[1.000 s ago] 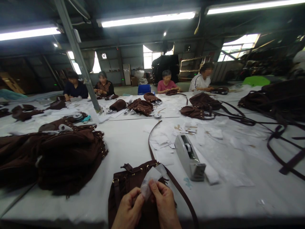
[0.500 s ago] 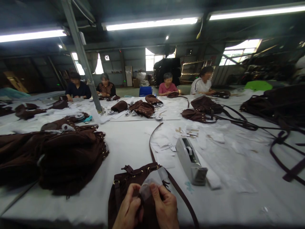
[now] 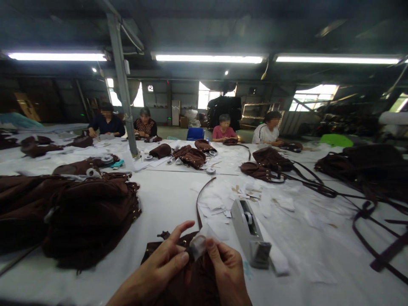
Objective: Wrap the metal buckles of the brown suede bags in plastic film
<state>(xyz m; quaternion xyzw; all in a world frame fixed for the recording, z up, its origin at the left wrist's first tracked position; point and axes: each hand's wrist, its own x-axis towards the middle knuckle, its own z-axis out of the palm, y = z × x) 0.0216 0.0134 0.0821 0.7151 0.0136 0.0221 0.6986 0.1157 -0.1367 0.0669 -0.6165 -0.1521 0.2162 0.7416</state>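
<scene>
A dark brown drawstring bag with metal eyelets lies at the front edge of the table, under both hands. My right hand pinches a thin, translucent white sheet between thumb and fingers over the bag's upper part. To its left, my left hand has its index finger stretched out and its thumb apart, close to the sheet's left edge. Whether the left fingertips touch the bag is hard to see. A brown strap runs from behind the bag up the table.
A grey tape dispenser stands right of my hands. Brown bags are piled at left, with more bags and straps at right. White paper scraps lie beyond the bag. Several people sit across the table; a metal post rises at left.
My left hand has let go of the sheet and moved slightly left, its index finger now extended. My right hand still pinches the sheet. The camera view has tilted up and levelled.
</scene>
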